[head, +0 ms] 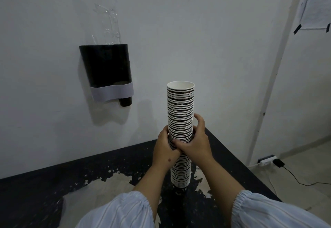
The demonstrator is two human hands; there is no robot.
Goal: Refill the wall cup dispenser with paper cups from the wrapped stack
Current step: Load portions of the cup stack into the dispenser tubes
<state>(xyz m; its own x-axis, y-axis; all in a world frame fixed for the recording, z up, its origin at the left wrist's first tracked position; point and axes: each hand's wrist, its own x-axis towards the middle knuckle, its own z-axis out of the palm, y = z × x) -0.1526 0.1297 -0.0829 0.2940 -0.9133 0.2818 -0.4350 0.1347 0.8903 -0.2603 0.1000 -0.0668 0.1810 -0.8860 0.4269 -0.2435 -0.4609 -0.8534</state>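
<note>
Both hands are wrapped around the middle of a tall cup stack that stands upright on the desk, open end up. The left hand curls round it from the left, and the right hand grips from the right with its thumb across the front and one finger lifted a bit off the cups. The stack is just white rims with dark bands, can't make out any wrapper on it. The dispenser hangs on the wall up and to the left, well apart from the stack, with one dark cup poking out the bottom and some clear plastic sticking out the top. Desk paint is peeling pretty badly. A taped-up paper hangs at far right.
</note>
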